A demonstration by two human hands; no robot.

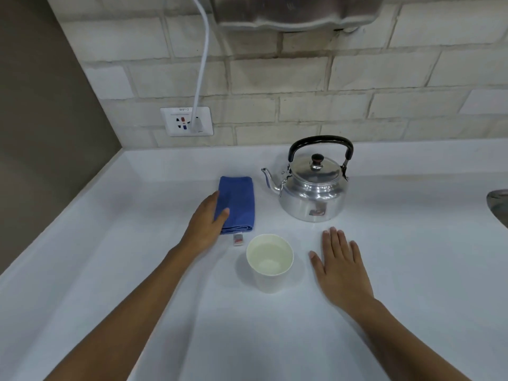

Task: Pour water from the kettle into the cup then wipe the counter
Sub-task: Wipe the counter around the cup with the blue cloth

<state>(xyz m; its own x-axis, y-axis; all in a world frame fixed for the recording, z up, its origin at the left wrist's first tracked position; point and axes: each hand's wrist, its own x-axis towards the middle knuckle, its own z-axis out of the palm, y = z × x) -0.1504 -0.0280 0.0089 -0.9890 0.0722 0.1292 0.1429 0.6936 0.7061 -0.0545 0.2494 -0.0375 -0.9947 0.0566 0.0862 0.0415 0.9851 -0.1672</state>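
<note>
A shiny metal kettle with a black handle stands upright on the white counter, spout pointing left. In front of it stands a white paper cup holding water. A folded blue cloth lies left of the kettle. My left hand grips the cloth's left edge, thumb on top and fingers tucked under it. My right hand lies flat on the counter to the right of the cup, fingers spread, holding nothing.
A white brick wall backs the counter, with a power socket and a white cable plugged in. A metal appliance hangs above. A sink rim shows at the right edge. A brown wall closes the left side.
</note>
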